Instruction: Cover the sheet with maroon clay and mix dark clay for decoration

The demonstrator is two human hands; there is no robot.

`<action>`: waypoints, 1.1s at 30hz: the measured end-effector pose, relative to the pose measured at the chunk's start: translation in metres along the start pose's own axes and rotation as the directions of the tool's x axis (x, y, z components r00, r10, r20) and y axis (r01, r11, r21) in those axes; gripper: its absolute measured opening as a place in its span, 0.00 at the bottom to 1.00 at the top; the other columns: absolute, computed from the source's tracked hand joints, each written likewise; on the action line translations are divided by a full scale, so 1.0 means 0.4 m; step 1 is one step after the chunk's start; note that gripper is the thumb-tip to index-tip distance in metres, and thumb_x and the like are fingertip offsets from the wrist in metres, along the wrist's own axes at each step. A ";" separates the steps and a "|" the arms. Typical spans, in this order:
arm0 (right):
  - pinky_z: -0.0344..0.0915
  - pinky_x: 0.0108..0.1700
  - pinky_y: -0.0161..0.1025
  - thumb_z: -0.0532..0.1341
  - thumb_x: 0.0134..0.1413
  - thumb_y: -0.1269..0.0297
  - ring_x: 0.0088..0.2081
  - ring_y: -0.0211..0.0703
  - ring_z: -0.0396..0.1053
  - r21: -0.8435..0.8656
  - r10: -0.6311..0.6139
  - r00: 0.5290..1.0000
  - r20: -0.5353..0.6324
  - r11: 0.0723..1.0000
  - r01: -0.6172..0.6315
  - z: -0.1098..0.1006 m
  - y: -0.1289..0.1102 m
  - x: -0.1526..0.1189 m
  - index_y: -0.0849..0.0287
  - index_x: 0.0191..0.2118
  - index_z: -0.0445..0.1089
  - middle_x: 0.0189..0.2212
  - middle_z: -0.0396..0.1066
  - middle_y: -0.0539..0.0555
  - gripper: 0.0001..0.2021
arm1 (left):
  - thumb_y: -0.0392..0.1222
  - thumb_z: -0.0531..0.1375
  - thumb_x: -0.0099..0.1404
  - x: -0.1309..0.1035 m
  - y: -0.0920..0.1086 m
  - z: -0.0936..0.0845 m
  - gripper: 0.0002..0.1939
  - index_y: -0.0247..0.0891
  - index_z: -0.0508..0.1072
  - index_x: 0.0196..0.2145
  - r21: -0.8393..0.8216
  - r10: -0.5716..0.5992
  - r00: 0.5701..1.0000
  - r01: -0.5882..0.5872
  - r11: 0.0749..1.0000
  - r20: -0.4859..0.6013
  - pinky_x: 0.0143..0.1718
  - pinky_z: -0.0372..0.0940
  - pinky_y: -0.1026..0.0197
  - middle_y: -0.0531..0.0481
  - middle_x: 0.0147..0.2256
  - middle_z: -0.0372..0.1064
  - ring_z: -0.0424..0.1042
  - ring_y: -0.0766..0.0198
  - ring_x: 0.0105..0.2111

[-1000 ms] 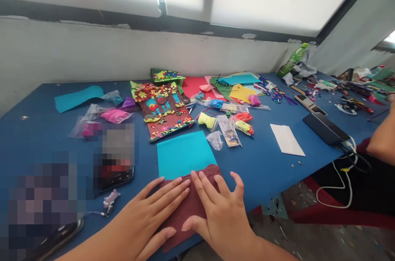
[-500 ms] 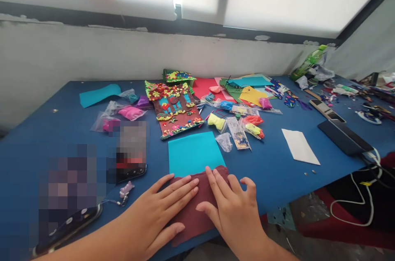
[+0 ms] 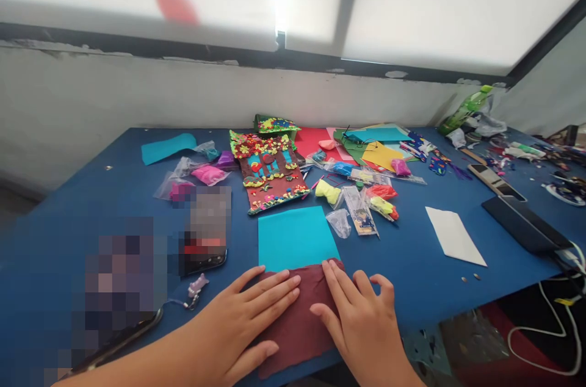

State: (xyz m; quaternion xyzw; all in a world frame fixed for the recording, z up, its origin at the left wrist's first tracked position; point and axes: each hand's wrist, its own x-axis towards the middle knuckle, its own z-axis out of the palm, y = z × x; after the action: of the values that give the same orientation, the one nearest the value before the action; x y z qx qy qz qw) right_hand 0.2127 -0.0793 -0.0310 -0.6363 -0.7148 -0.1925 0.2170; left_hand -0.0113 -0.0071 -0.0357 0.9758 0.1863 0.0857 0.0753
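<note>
A thin maroon sheet, likely clay (image 3: 302, 326), covers the near part of a bright blue paper (image 3: 295, 234) at the table's front edge. My left hand (image 3: 249, 320) lies on the sheet's left side with its fingers spread. On the right side rests my right hand (image 3: 357, 317), two fingertips near the sheet's upper right corner and its other fingers apart. Neither hand grips anything. Just beyond the blue paper stands a decorated clay picture (image 3: 270, 170) with colourful flowers on a maroon ground.
Packets of pink clay (image 3: 209, 174), yellow clay (image 3: 328, 191) and coloured papers (image 3: 314, 146) lie farther back. A blurred phone (image 3: 204, 256) is at left. White paper (image 3: 455, 235), a black case (image 3: 524, 223) and a green bottle (image 3: 467, 109) are at right.
The camera view has shifted, so the table contents appear lower and farther right. My right hand has moved slightly right over the maroon sheet, away from my left hand.
</note>
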 end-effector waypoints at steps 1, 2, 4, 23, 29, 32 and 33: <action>0.50 0.44 0.48 0.41 0.71 0.53 0.35 0.45 0.67 0.015 -0.001 1.000 -0.004 1.000 0.001 0.003 0.003 -0.002 0.59 0.47 0.77 0.41 0.80 0.53 0.28 | 0.51 0.46 0.74 0.000 0.000 0.001 0.32 0.50 0.34 0.70 -0.003 -0.004 1.000 0.004 1.000 0.002 0.69 0.39 0.58 0.58 0.66 0.54 0.56 0.65 0.65; 0.51 0.43 0.47 0.42 0.71 0.53 0.34 0.44 0.66 0.036 -0.002 1.000 -0.009 0.999 0.002 0.005 0.006 -0.003 0.59 0.47 0.76 0.41 0.80 0.53 0.27 | 0.51 0.46 0.74 0.000 -0.001 0.002 0.33 0.51 0.34 0.70 -0.008 -0.009 1.000 0.009 1.000 0.003 0.69 0.39 0.58 0.58 0.66 0.54 0.57 0.64 0.65; 0.51 0.43 0.47 0.43 0.71 0.54 0.34 0.43 0.66 0.085 -0.001 1.000 -0.028 0.996 0.003 0.006 0.011 -0.006 0.59 0.47 0.76 0.40 0.80 0.52 0.25 | 0.50 0.46 0.74 -0.001 -0.001 0.004 0.33 0.51 0.35 0.70 -0.021 -0.014 1.000 0.014 1.000 0.001 0.69 0.41 0.57 0.57 0.66 0.55 0.58 0.63 0.64; 0.52 0.52 0.45 0.52 0.68 0.60 0.45 0.42 0.70 0.290 -0.019 0.989 -0.145 0.955 0.061 0.022 0.001 -0.027 0.61 0.47 0.74 0.42 0.79 0.52 0.15 | 0.50 0.46 0.74 0.002 -0.003 0.007 0.31 0.50 0.39 0.70 0.009 0.010 1.000 -0.010 1.000 -0.030 0.69 0.40 0.58 0.57 0.65 0.56 0.58 0.65 0.65; 0.54 0.52 0.46 0.54 0.67 0.63 0.43 0.42 0.71 0.295 -0.012 0.986 -0.168 0.954 0.062 0.026 0.001 -0.032 0.61 0.44 0.74 0.39 0.80 0.52 0.13 | 0.51 0.46 0.74 0.001 -0.001 0.007 0.30 0.50 0.41 0.70 0.012 -0.008 1.000 0.008 1.000 -0.007 0.68 0.41 0.57 0.56 0.65 0.56 0.59 0.64 0.64; 0.54 0.52 0.46 0.55 0.66 0.64 0.43 0.42 0.71 0.272 -0.031 0.987 -0.157 0.959 0.073 0.028 0.001 -0.034 0.60 0.44 0.75 0.39 0.80 0.51 0.12 | 0.50 0.47 0.74 0.001 -0.001 0.006 0.31 0.51 0.39 0.70 0.001 -0.013 1.000 0.013 1.000 -0.001 0.69 0.41 0.58 0.57 0.65 0.56 0.59 0.64 0.64; 0.54 0.52 0.46 0.55 0.65 0.64 0.44 0.42 0.71 0.267 -0.036 0.988 -0.153 0.961 0.077 0.027 0.001 -0.034 0.60 0.45 0.75 0.39 0.80 0.51 0.12 | 0.50 0.47 0.74 0.001 -0.001 0.006 0.32 0.51 0.38 0.70 -0.006 -0.014 1.000 0.014 1.000 0.002 0.68 0.42 0.57 0.57 0.65 0.56 0.59 0.63 0.64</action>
State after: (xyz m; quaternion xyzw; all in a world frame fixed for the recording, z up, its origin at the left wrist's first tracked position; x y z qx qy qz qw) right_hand 0.2135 -0.0847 -0.0477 -0.5639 -0.7345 -0.1448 0.3487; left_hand -0.0106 -0.0069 -0.0381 0.9743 0.1930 0.0849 0.0791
